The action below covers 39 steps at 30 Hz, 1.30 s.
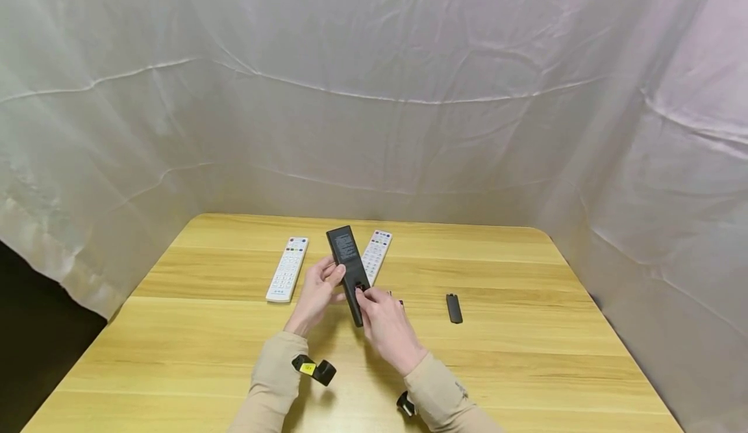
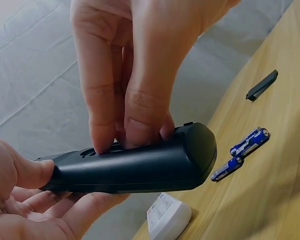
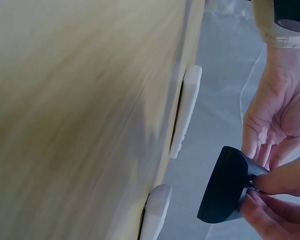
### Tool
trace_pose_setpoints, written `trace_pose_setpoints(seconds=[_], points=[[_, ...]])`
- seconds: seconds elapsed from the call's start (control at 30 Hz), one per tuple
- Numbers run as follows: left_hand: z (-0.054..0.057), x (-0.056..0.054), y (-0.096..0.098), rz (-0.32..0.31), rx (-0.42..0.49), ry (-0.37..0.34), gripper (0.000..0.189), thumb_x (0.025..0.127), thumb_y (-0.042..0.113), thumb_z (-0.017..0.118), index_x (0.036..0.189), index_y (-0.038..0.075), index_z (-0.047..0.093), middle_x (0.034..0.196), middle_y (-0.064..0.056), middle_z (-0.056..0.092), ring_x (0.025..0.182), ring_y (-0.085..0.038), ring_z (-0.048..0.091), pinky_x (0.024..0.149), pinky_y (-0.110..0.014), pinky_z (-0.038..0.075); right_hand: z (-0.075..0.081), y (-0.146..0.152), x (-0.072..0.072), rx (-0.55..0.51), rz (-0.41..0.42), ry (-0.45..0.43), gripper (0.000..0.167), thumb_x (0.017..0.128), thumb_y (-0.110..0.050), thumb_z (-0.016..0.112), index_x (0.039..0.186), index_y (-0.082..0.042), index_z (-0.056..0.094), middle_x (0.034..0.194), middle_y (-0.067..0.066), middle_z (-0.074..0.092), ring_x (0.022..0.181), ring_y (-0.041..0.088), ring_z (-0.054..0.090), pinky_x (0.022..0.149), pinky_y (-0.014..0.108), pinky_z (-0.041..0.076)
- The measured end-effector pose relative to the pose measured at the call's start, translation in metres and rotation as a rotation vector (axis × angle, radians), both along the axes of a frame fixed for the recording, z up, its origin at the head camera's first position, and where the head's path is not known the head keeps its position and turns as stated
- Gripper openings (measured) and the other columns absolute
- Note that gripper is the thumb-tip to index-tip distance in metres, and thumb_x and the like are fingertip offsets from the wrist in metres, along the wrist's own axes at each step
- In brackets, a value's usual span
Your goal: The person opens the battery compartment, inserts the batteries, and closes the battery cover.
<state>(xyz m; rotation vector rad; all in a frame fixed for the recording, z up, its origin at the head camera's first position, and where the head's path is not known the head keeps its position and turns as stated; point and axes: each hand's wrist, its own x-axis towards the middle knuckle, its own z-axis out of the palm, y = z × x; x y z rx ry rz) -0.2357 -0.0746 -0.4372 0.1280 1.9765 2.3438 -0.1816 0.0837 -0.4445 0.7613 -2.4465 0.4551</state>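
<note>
My left hand (image 1: 315,293) grips a black remote control (image 1: 349,258) by its sides, thumb on top, with its labelled back facing up. The remote is held above the table, its lower end towards me. My right hand (image 1: 388,326) reaches into the battery compartment in that back, thumb and fingertips pinched together. Between the fingertips a small shiny end of a battery (image 3: 251,185) shows; the fingers hide the rest. Several blue batteries (image 2: 247,143) lie on the table beyond the remote in the left wrist view, mostly hidden behind my right hand in the head view.
A black battery cover (image 1: 454,308) lies on the wooden table (image 1: 526,355) to the right. One white remote (image 1: 287,269) rests to the left; another white remote (image 1: 378,251) lies partly behind the black one. A pale cloth (image 1: 374,128) hangs round the back and sides.
</note>
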Motion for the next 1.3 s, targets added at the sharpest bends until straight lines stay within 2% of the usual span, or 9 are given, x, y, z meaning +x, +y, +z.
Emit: trace_pose_setpoints(seconds=[0.3, 0.57, 0.87, 1.3], points=[[-0.0007, 0.0003, 0.0023, -0.004, -0.015, 0.013, 0.039, 0.106, 0.004, 0.043, 0.145, -0.004, 0.046, 0.139, -0.032, 0.057, 0.108, -0.023, 0.069, 0.08, -0.037, 0.067, 0.0005, 0.0013, 0.0004, 0.034, -0.008, -0.005, 0.037, 0.08, 0.001, 0.078, 0.116, 0.0, 0.073, 0.093, 0.008, 0.07, 0.076, 0.019, 0.066, 0.067, 0.029, 0.063], [-0.0017, 0.0011, 0.0029, 0.0, -0.022, 0.012, 0.04, 0.106, 0.004, 0.043, 0.145, -0.005, 0.045, 0.14, -0.032, 0.056, 0.111, -0.026, 0.068, 0.081, -0.04, 0.066, 0.0016, 0.0011, 0.0005, 0.048, -0.001, -0.024, 0.037, 0.08, 0.002, 0.078, 0.116, 0.001, 0.072, 0.093, 0.009, 0.069, 0.078, 0.02, 0.067, 0.069, 0.03, 0.064], [-0.0021, 0.0002, 0.0022, 0.012, -0.033, 0.0, 0.04, 0.106, 0.005, 0.044, 0.145, -0.003, 0.045, 0.14, -0.031, 0.057, 0.108, -0.023, 0.068, 0.077, -0.035, 0.067, -0.0009, 0.0, 0.0008, 0.019, -0.006, -0.035, 0.038, 0.08, 0.003, 0.077, 0.117, 0.003, 0.072, 0.095, 0.01, 0.07, 0.079, 0.02, 0.067, 0.069, 0.029, 0.064], [-0.0014, 0.0017, 0.0024, 0.018, -0.032, 0.015, 0.039, 0.106, 0.005, 0.044, 0.144, -0.004, 0.046, 0.139, -0.031, 0.057, 0.11, -0.024, 0.068, 0.08, -0.038, 0.066, -0.0009, 0.0004, 0.0001, -0.044, 0.016, -0.067, 0.033, 0.084, 0.003, 0.075, 0.117, 0.004, 0.072, 0.098, 0.012, 0.071, 0.082, 0.021, 0.069, 0.073, 0.031, 0.065]])
